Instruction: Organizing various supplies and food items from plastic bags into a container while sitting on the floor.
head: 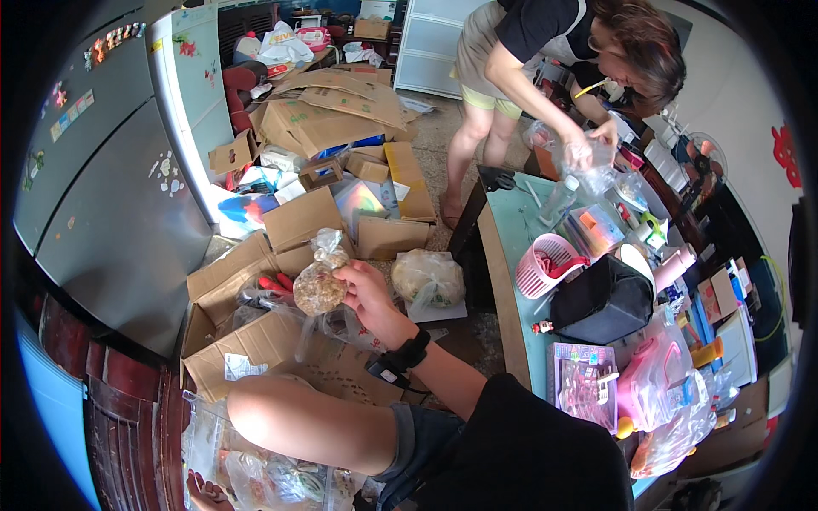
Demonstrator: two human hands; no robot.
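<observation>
My right hand (374, 297), with a black band on its wrist, pinches a small knotted clear plastic bag (317, 287) of tan, grainy contents. The bag hangs over the edge of an open cardboard box (255, 345), which holds plastic bags and something with red handles (276, 282). Partly cut off at the bottom left, my left hand (208, 493) has its fingers curled beside a clear plastic bin (201, 434). Whether it grips anything is unclear. Inside the bin lie several plastic bags (287, 476), partly hidden by my bent leg.
Across the table (501, 198), a person (537, 57) handles clear plastic bags (591, 169). A pink basket (543, 265) and a black bag (601, 300) crowd the tabletop. Flattened cardboard (339, 105) covers the floor ahead. A wrapped bundle (428, 281) sits near the table; a refrigerator (128, 211) stands left.
</observation>
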